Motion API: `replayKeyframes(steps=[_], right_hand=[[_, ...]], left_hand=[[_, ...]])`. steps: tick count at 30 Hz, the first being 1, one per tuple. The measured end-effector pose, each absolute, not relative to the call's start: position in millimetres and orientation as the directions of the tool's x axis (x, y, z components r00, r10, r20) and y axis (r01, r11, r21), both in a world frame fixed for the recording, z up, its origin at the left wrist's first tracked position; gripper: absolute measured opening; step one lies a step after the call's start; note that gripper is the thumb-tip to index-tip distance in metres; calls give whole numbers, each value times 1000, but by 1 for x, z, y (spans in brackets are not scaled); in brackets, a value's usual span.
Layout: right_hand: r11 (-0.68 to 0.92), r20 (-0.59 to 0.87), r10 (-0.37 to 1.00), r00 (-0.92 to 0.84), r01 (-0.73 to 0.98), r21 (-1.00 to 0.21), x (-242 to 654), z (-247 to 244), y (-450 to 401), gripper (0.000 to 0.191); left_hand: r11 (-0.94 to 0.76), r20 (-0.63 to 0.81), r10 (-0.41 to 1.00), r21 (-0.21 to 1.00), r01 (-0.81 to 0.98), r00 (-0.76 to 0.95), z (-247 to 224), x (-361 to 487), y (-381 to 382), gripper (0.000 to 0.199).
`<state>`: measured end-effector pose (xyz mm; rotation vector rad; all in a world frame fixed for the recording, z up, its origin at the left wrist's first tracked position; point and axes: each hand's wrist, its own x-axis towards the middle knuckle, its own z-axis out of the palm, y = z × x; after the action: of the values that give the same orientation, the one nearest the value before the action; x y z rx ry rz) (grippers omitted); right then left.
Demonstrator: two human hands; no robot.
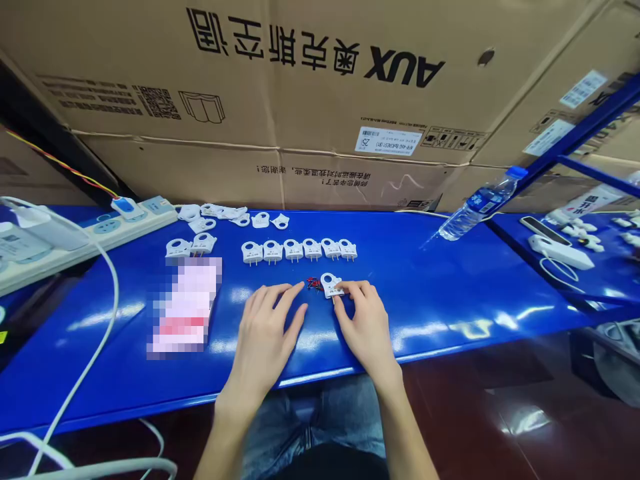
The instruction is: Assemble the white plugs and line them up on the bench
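My right hand (364, 327) pinches a white two-pin plug body (329, 285) against the blue workbench (440, 313), fingers on its top and side. My left hand (265, 340) rests open just to the left, its fingertips next to a small tangle of red and black wire bits (314, 284). Beyond my hands stands a neat row of several white plugs (300, 251), pins toward me. Two more plugs (191, 246) lie further left. Loose white plug shells (215, 215) are heaped near the far edge.
A pixelated pink and white item (185, 307) lies left of my hands. A power strip (90, 240) with a white cable (107, 313) runs along the left. A water bottle (480, 205) lies far right, beside a second bench with white parts (580, 230). Cardboard boxes (300, 87) stand behind.
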<state>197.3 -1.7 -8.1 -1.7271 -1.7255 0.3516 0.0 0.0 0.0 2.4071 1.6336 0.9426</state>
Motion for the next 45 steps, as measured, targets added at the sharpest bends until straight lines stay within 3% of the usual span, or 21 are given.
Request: replayKeyframes(steps=[7,24,29,32,36,40,45], right_hand=[[132,258,965,38,784,-606,198,-7,-4,21],[310,231,949,-213,758,-574,200,0,-10,24],[284,246,955,-166,753,-593,200,-1,-9,23],[215,268,962,-58,766,-605,200,-3,-8,21],[108,288,952,105,766,-634,200,-6,-6,16],[83,280,950,136,755,-650,200,-8,-5,16],[86,275,953,131,750,-656,200,-7,-5,16]], left_hand=[[-493,354,856,339,801,376,1,21,18,34],[-364,396,897,407,838,196,-7,-2,6,22],[-333,399,903,417,846,159,-7,-2,5,20],[-343,400,901,421,840,167,-6,0,6,29],[-422,388,877,334,843,285,-7,11,9,43],[-504,349,839,207,839,418,-9,26,11,47],[-486,336,851,206,849,405,-9,29,12,45]])
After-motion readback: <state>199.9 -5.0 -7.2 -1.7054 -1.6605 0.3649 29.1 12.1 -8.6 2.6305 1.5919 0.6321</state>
